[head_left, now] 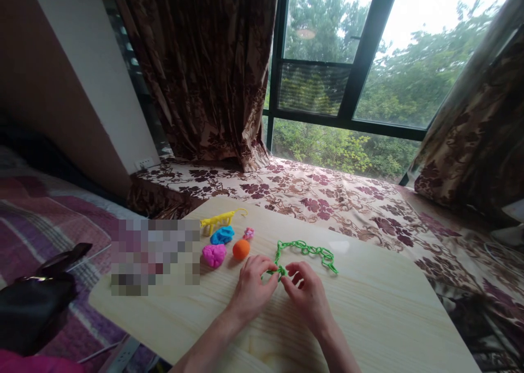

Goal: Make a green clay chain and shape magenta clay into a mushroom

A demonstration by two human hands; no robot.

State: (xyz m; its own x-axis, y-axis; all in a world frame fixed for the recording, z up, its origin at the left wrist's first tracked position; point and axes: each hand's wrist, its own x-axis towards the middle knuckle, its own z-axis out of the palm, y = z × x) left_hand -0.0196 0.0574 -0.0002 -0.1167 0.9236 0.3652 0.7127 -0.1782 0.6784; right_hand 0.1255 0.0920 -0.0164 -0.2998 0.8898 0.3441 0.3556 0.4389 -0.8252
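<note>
Fingers (268, 265) on green chain (311, 249) (bent, loosely laid), orange ball (241, 249) nearby; tabletop (376, 302)

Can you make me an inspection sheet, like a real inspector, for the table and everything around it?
Surface: pale wooden table; its left part is pixelated out.
Job's things: green chain, lying in a bent line from the hands.
Clutter: yellow toy, blue lump, pink lump, orange ball, small pink piece.
Hands: left hand pinches the chain's near end; right hand is beside it, touch unclear.
Cables: maybe a pale cord, far right.
Surroundings: window, curtains, flowered cloth, black bag.
</note>
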